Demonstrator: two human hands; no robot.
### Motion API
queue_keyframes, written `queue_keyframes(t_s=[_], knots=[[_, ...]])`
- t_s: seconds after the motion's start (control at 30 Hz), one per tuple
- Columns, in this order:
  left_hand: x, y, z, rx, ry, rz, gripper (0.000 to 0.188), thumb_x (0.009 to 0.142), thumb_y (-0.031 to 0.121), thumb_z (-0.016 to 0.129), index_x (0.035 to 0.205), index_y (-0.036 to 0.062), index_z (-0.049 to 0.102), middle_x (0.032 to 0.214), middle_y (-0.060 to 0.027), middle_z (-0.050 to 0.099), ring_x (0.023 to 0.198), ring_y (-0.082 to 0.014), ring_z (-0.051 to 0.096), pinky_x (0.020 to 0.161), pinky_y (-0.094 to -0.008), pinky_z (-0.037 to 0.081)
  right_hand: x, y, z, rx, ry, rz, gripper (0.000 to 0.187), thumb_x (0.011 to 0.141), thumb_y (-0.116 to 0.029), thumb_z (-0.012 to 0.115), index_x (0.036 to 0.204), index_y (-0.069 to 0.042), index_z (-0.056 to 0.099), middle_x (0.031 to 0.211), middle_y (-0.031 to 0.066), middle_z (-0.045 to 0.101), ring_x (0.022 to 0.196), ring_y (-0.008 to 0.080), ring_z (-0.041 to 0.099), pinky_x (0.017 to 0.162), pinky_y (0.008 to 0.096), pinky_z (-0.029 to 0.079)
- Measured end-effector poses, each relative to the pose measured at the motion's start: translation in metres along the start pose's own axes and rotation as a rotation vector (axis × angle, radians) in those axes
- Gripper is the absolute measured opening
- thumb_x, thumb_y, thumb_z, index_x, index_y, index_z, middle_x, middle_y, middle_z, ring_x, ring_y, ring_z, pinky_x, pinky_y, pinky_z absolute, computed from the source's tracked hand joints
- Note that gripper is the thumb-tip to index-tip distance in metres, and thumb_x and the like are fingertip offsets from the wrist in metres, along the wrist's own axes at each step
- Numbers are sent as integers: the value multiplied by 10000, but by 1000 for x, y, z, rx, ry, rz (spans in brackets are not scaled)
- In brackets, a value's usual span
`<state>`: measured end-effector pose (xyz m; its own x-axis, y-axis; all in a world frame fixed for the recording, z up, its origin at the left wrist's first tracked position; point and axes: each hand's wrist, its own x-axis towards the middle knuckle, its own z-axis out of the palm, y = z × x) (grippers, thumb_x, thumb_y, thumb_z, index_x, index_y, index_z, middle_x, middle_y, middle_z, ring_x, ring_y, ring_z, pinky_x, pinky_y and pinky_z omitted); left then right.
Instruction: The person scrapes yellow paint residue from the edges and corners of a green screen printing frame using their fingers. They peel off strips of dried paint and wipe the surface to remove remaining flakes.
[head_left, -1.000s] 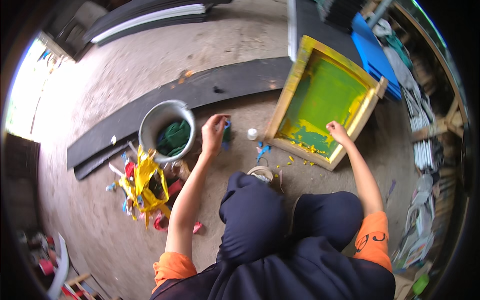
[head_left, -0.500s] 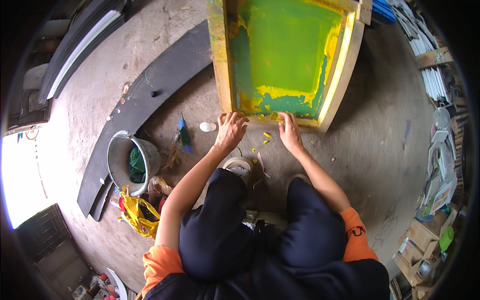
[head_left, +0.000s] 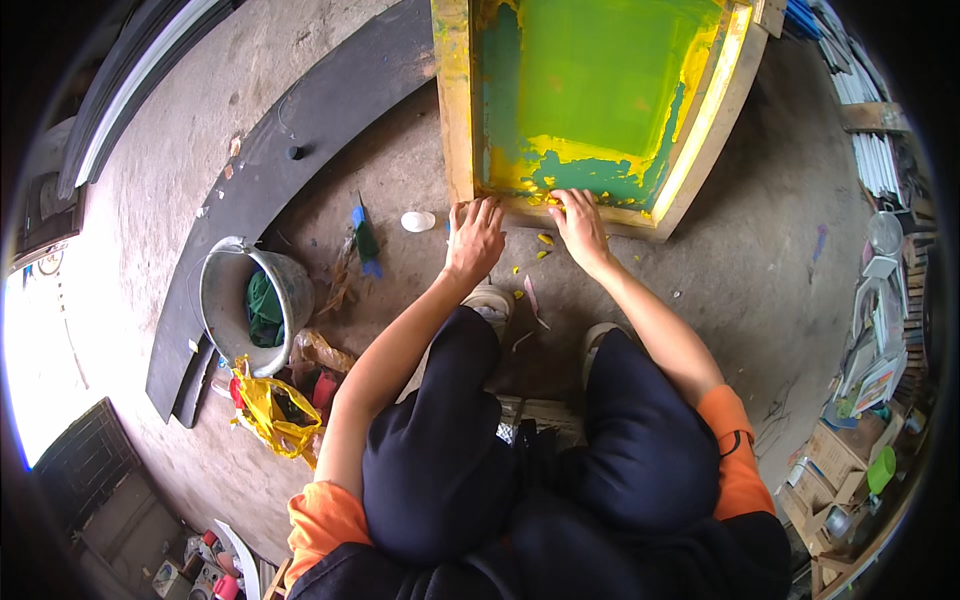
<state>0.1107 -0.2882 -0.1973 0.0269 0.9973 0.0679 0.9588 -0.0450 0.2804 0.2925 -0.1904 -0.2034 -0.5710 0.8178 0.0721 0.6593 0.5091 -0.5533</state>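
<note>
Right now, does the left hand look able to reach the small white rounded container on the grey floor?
Likely yes: the white container lies just left of the left hand, with nothing large between them, though that hand is at the yellow-stained wooden frame's near edge.

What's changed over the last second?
The left hand has moved from beside the bucket to the near left corner of the wooden frame; the right hand has moved left from over the frame's right side to its near edge. Whether either grips it is unclear. The camera view has shifted. The green cloth is still in the bucket.
</note>
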Motion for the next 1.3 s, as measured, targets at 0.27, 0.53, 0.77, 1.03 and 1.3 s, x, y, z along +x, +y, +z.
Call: queue_keyframes(t_s=[0.27,0.53,0.77,1.03,1.3], knots=[[10,0,-6,-144,39,-26,417,803,221,635,1172,62,525,1163,-94,527,1113,-264,480,956,-425,362,3,-26,-34,460,-161,234,135,807,57,543,908,-1,611,975,122,620,940,269,583,813,380,484],[31,32,14,-203,-73,106,393,826,248,617,1152,45,536,1207,-136,502,1141,-347,448,974,-442,394,-39,11,-45,116,-156,268,199,846,3,530,1027,-8,611,1055,149,595,994,303,570,888,390,473],[35,32,15,-446,73,270,266,777,47,625,1039,21,579,973,-124,571,946,-316,533,853,-407,457,-20,36,-31,-179,158,171,212,844,-120,614,1029,-42,544,1011,112,552,956,285,556,833,393,458],[49,15,5,-488,168,148,113,804,105,631,908,68,608,831,-84,596,795,-253,594,764,-368,465,-5,36,-18,-299,156,115,170,802,-133,665,880,-54,537,852,79,529,876,246,546,739,373,461],[11,15,2,-189,227,96,77,776,164,661,845,161,626,755,21,583,791,-162,569,810,-393,360,-6,39,-17,-291,227,25,128,805,-57,630,894,-21,546,919,113,519,905,264,519,794,370,516]])
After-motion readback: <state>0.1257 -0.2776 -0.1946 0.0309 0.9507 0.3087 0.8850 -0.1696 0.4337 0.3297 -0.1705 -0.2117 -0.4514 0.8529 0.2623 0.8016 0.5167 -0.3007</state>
